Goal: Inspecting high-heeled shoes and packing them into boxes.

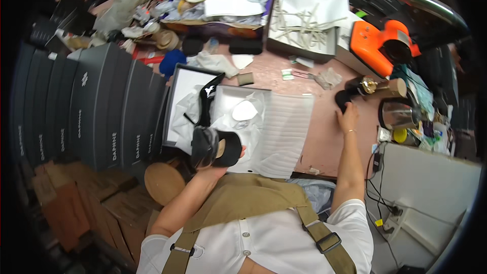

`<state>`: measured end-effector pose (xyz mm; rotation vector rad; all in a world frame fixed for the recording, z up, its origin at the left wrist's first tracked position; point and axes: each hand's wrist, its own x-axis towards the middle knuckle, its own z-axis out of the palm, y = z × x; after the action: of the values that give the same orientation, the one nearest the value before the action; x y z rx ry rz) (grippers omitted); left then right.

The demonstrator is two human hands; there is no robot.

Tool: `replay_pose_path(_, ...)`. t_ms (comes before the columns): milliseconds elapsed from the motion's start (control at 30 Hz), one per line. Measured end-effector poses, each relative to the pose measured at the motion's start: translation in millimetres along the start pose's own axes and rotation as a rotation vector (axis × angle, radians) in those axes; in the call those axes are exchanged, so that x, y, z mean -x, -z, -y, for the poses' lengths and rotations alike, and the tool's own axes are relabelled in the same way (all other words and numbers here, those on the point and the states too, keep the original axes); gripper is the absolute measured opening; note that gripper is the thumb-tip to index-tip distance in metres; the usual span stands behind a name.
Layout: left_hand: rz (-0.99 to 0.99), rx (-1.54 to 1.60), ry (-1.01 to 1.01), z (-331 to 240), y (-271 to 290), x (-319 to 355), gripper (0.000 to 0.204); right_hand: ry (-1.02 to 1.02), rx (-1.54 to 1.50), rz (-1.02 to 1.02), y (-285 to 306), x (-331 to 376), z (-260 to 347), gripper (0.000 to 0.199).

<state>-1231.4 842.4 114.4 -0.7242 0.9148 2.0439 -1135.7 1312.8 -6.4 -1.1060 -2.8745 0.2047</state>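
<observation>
My left hand (219, 168) grips a black high-heeled shoe (215, 146) from below, holding it over the near corner of an open white shoe box (256, 95) lined with tissue paper. A white oval insert (244, 110) lies in that box. Another black heeled shoe (206, 102) stands between the box and its lid (178, 102). My right hand (347, 116) reaches out to the right and rests on a small black object (344, 98) on the pink table (324, 132).
A row of dark grey shoe boxes (101, 116) stands at the left. A grey box of white sticks (304, 28) sits at the back. An orange tool (380, 43), a metal kettle (398, 114) and a cardboard roll (390, 87) crowd the right side. A round wooden stool (163, 182) stands below.
</observation>
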Motion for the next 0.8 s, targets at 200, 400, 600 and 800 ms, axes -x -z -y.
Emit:
replay_pose_path(200, -0.019, 0.165, -0.033, 0, -16, -2, 0.047, 0.139, -0.41, -0.086, 28, -5, 26, 0.022)
replay_pose_path(400, 0.125, 0.268, -0.045, -8, -4, -3, 0.033, 1.116, -0.711, 0.259, 182, 122, 240, 0.053)
replay_pose_path(600, 0.063, -0.422, -0.335, -51, 8, 39, 0.026, 0.747, -1.171, 0.342, 92, 230, 328, 0.022)
replay_pose_path(800, 0.275, -0.229, -0.328, -68, 91, 55, 0.026, 0.902, -1.122, 0.871, 163, 244, 334, 0.04)
